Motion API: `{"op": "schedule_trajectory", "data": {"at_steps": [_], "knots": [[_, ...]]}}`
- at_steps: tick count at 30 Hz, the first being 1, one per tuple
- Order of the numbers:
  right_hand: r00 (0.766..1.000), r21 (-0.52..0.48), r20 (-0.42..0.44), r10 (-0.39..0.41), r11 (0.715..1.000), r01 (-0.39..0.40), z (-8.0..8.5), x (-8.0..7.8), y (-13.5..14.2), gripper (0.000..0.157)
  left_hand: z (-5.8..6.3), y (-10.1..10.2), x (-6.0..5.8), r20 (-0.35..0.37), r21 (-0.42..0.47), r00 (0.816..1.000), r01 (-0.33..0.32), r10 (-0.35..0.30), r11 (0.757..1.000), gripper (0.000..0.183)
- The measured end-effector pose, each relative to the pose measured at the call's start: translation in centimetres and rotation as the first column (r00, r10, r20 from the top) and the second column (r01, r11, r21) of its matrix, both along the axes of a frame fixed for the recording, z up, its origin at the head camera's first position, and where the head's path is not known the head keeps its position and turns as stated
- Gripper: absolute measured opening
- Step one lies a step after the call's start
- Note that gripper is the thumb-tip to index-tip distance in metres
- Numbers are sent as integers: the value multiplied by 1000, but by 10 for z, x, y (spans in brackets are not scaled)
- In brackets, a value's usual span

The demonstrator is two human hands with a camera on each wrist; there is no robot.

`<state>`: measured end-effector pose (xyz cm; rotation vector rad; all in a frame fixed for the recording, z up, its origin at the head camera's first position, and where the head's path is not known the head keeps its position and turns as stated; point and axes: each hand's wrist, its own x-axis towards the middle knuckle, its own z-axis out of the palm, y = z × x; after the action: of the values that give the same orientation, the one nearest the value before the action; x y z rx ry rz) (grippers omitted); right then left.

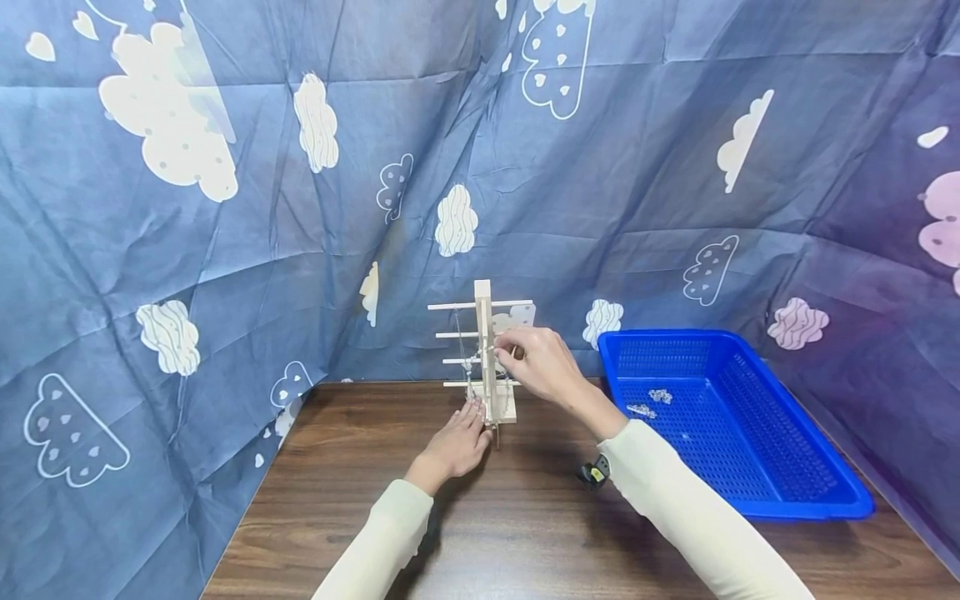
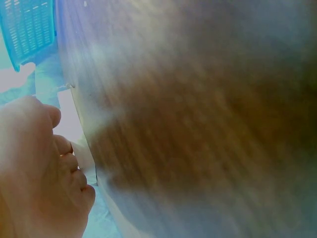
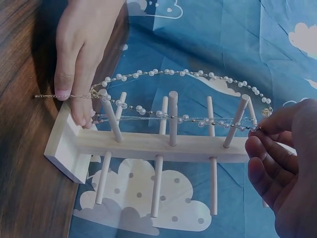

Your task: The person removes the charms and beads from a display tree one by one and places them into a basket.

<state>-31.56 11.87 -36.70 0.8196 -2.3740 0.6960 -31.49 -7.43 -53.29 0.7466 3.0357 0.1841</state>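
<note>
A pale wooden rack (image 1: 482, 293) with crosswise pegs stands at the table's far edge. My right hand (image 1: 542, 358) is at its right side; in the right wrist view, the thumb and fingers pinch one end of a pearl-beaded necklace (image 3: 183, 73). The strand stretches in a loop alongside the pegs toward the rack's base (image 3: 64, 144), where its thin chain tail passes by my left thumb. With fingers extended, my left hand (image 1: 456, 442) rests against the base. Other strands (image 1: 468, 367) hang at the rack's left. Only part of the left hand shows in the left wrist view.
To the right sits a blue plastic basket (image 1: 795, 507) with a few small beaded pieces (image 1: 660, 396) inside. A dark device with a yellow mark (image 1: 597, 472) is at the right wrist. Behind the brown wooden table (image 1: 300, 533) hangs blue cloud-patterned cloth (image 1: 525, 208).
</note>
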Motion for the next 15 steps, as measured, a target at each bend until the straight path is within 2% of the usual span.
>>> {"op": "schedule_trajectory", "data": {"at_steps": [15], "knots": [[1000,-9,-29,6,1000,-7,8,5,5,13,2,1,1,12,-1,1000,2,-2,1000,59]]}}
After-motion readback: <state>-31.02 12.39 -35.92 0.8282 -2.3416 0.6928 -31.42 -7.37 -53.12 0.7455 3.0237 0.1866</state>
